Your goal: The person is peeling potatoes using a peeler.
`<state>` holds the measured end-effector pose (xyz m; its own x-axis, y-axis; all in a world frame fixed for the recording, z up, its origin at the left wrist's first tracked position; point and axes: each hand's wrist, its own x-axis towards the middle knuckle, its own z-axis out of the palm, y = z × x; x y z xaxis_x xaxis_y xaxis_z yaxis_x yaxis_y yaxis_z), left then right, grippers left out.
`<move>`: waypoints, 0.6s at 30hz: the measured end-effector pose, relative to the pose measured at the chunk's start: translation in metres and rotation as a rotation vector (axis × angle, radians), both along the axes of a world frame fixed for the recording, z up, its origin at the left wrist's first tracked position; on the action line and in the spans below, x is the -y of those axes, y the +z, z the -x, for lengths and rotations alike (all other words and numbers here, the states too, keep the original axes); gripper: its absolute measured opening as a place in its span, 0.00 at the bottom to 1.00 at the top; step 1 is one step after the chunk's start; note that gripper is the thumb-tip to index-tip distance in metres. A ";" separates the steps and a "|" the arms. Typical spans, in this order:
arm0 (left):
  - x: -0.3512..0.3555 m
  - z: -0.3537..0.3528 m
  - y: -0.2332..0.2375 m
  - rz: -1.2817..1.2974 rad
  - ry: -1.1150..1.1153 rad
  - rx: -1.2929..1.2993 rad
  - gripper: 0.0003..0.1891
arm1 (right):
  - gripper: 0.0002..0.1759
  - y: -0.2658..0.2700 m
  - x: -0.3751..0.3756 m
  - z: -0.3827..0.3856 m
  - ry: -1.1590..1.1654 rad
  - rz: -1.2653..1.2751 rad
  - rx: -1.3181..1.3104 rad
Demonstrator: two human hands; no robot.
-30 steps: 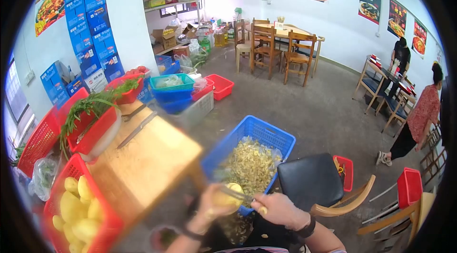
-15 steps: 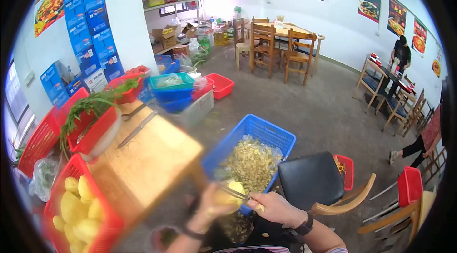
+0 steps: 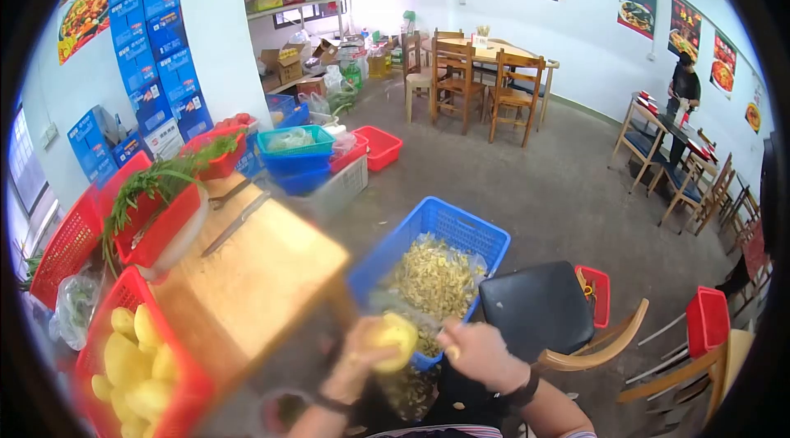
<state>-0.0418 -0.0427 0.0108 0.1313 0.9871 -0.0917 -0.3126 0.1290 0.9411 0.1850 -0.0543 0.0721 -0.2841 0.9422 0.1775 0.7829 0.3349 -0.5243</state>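
Observation:
My left hand [image 3: 359, 356] is wrapped round a yellow peeled potato [image 3: 397, 341], low in the middle of the view. Close to its right, my right hand [image 3: 487, 354] is closed on a peeler [image 3: 415, 313], whose metal end is smeared by motion above the potato. Beneath both hands stands a blue crate [image 3: 491, 242] with a heap of pale peelings [image 3: 436, 277] inside. At the lower left, a red basket [image 3: 183, 356] holds several peeled potatoes [image 3: 125, 364].
A wooden table [image 3: 276, 261] on the left bears a knife [image 3: 237, 224] and a red tub with green stalks [image 3: 148, 191]. A black-seated chair [image 3: 536, 306] stands right of the crate. One person [image 3: 685, 96] is by a far table; another is partly visible at the right edge.
My right hand has risen slightly and moved right, and the peeler has come off the potato. The far person has turned; the person at right has moved toward the edge.

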 end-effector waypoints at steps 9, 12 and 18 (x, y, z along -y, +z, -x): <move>0.007 0.002 -0.011 0.029 0.024 0.076 0.26 | 0.11 -0.023 -0.011 -0.014 -0.145 -0.105 0.148; -0.001 0.003 -0.014 0.011 -0.043 0.036 0.31 | 0.13 -0.009 -0.001 0.003 0.095 -0.015 0.139; 0.002 0.011 -0.043 0.374 -0.224 0.684 0.28 | 0.17 -0.043 -0.010 -0.013 -0.077 0.240 -0.417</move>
<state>-0.0526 -0.0449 -0.0323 0.4684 0.8509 -0.2379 -0.7329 0.5245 0.4333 0.1982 -0.0446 0.0293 -0.1631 0.9859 0.0362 0.5077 0.1154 -0.8538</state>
